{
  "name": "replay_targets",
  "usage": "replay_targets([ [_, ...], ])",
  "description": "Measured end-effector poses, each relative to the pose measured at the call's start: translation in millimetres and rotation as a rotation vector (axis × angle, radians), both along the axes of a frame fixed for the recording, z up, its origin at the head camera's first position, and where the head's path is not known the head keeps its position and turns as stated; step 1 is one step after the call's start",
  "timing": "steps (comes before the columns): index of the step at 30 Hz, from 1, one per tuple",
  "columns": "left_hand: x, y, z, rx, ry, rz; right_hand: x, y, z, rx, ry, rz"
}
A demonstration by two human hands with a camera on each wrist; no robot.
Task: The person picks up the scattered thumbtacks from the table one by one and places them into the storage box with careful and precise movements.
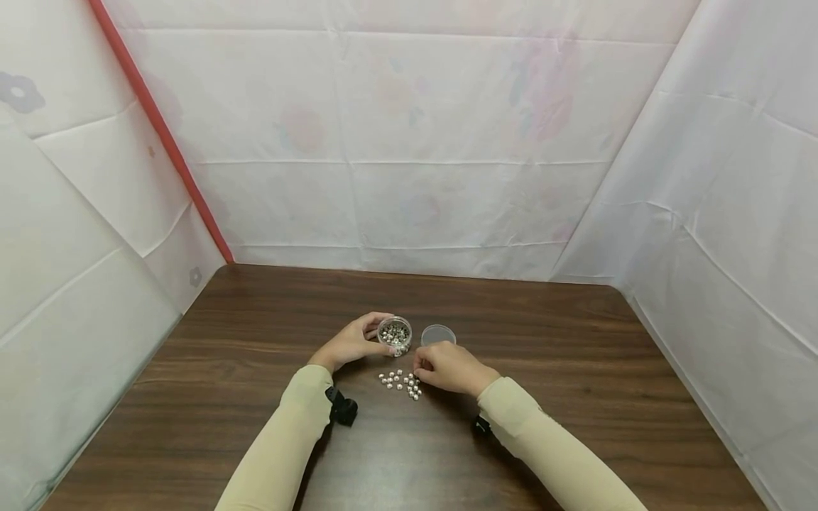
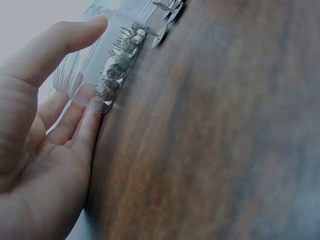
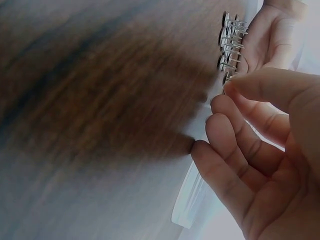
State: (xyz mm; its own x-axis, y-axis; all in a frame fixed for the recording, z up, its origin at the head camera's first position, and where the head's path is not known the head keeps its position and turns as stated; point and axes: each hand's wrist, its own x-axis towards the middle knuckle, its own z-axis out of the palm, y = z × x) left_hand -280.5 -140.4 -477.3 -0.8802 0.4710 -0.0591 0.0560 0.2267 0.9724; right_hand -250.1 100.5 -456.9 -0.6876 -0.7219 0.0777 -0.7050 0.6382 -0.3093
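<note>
My left hand (image 1: 350, 343) grips a clear round plastic jar (image 2: 114, 31), thumb on one side and fingers on the other. Silver thumbtacks (image 1: 395, 333) lie inside the open jar, some with their points up in the left wrist view. In front of the jar, several loose thumbtacks (image 1: 397, 380) are scattered on the table. My right hand (image 1: 455, 367) is at the right edge of this scatter. Its thumb and index finger pinch a thumbtack (image 3: 227, 78), mostly hidden by the fingertips.
A clear round lid (image 1: 438, 333) lies on the brown wooden table (image 1: 575, 397) just beyond my right hand. White cloth (image 1: 415, 142) hangs behind the table and along both sides. A red strip (image 1: 162, 131) runs down the cloth at the back left.
</note>
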Motion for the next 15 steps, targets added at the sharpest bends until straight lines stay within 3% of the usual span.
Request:
replay_targets([
  [7,-9.3,-1,-22.1,-0.001,0.023,0.048,-0.6,0,0.5,-0.011,-0.015,0.012],
  [15,-8.1,-1,-24.5,-0.017,0.050,0.072,-2.5,1,2.8,-0.060,-0.048,0.033],
])
